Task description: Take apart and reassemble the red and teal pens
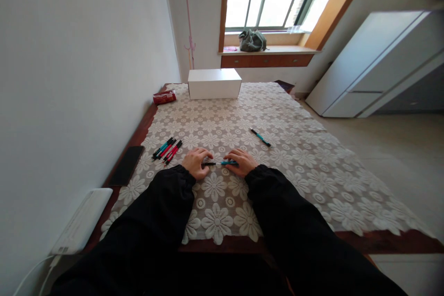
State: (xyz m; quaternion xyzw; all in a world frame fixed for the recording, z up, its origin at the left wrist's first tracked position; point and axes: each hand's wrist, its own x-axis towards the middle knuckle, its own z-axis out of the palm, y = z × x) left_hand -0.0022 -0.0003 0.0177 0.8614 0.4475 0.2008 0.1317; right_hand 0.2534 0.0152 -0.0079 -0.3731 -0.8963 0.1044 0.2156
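Observation:
Both my hands rest low over the lace tablecloth, facing each other with a small gap between them. My left hand is closed on the black end piece of a pen. In my right hand is the teal barrel of a pen. A thin light-coloured tip bridges the two pieces; whether they are joined, I cannot tell. Left of my left hand, several teal, red and black pens lie side by side. One teal and black pen lies alone, beyond my right hand to the right.
A white box stands at the table's far end, with a red packet to its left. Along the left edge lie a black phone and a white device with cables. The lace tablecloth covers the wooden table.

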